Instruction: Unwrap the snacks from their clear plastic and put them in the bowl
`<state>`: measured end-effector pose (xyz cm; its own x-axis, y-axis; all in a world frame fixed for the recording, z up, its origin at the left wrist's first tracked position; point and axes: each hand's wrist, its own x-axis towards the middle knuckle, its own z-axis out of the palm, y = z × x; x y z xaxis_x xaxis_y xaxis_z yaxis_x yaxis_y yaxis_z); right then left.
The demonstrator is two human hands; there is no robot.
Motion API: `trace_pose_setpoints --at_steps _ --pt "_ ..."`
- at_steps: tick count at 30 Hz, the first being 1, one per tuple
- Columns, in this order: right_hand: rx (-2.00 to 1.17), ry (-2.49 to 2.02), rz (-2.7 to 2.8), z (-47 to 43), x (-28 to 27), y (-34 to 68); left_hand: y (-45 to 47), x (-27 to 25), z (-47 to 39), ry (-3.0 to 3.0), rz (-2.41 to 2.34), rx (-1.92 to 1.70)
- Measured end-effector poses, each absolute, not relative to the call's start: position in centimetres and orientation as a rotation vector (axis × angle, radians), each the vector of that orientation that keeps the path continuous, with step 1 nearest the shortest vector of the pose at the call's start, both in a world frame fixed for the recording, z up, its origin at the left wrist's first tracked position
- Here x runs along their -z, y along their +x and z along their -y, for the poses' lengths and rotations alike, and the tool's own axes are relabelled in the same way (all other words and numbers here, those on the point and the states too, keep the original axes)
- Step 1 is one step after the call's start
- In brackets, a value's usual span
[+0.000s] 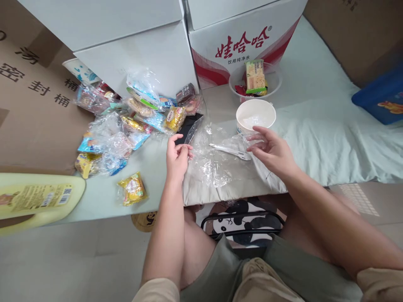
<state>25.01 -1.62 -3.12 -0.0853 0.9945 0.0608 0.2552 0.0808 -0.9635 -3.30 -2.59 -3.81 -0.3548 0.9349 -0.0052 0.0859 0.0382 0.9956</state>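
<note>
The left hand (179,157) curls, thumb close to fingers, at the left of the clear plastic (215,167); the right hand (272,149) leaves a narrow gap at its right. Whether either grips it, I cannot tell. Between them lies a slim white tool (231,151). Just beyond the right hand stands a white bowl (255,113); farther, a tub (277,82). Wrapped snacks (138,111) heap far left.

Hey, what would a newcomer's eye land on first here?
Probably the heap of shiny wrapped packets on the left. Next, perhaps, the big red lettering on the white carton at the back. Near the middle, a slim white tool lies amid clear film between left hand and right hand.
</note>
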Motion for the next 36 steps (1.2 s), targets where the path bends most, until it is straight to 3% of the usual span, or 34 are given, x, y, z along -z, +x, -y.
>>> trace_pose_setpoints --at_steps 8,24,31,34,36 --pt "-0.884 -1.430 1.582 1.4 2.7 26.0 -4.5 3.8 3.0 1.070 -1.525 -1.540" --pt "-1.111 -1.207 1.365 1.6 2.1 25.8 -4.5 3.2 2.4 1.062 -1.451 -1.536" --pt "-0.718 -1.409 1.626 1.4 2.7 26.0 -5.5 4.6 2.4 1.532 -1.829 -1.320" --pt "-0.447 -1.367 1.659 1.5 2.3 26.3 -5.7 4.2 2.5 1.503 -1.752 -1.402" --pt "-0.426 -1.272 1.677 1.7 1.8 26.5 -5.7 3.6 2.6 1.403 -1.591 -1.446"
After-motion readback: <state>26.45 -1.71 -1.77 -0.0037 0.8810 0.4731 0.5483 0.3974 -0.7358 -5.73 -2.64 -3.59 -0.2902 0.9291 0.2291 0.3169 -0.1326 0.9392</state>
